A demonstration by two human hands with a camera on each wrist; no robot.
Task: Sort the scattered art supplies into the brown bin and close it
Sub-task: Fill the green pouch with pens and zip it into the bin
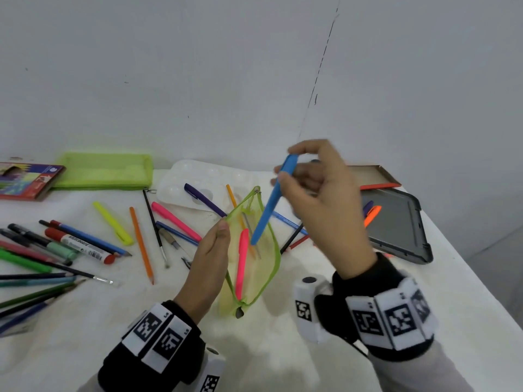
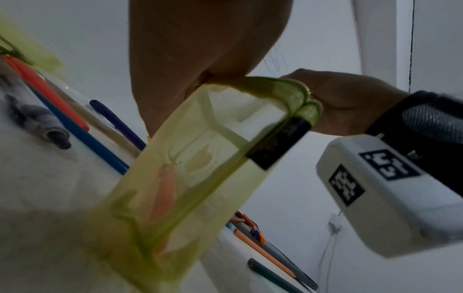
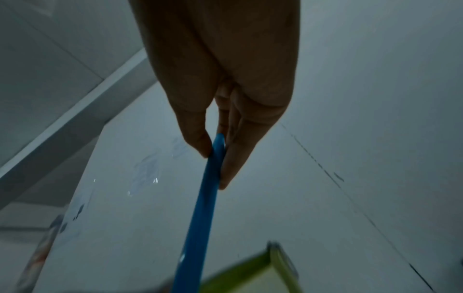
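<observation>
blue pen (image 1: 271,198): pinched at its top end by the right hand (image 1: 319,193); thumb and fingertips clamped on the barrel, other fingers curled loosely. Held by the cap end so the free tip can be steered into the opening, I judge.
pen axis: long axis steep, leaning; upper end in the grip, lower tip pointing down and toward the person's left, hanging at the mouth of the pouch below the grip.
green mesh pouch (image 1: 254,250): unzipped, mouth gaping upward, just below and left of the right grip. The left hand (image 1: 209,267) pinches one edge of the opening; probably to keep the mouth spread and the soft pouch standing.
pouch contents: a pink pen (image 1: 242,261) lies along its length inside; thin sticks beside it, kind unclear.
beyond the grip: white paint palette (image 1: 181,179) with a purple pen (image 1: 203,199) across it.
right of the grip: dark grey tray (image 1: 402,230), an orange marker on it; cardboard box (image 1: 373,174) behind.
far left of the grips: loose pens, pencils and brushes on the white worktop (image 1: 283,349); second green pouch (image 1: 107,171) and pencil box (image 1: 28,176) at the back.
brown bin: not clearly identified in any view.
</observation>
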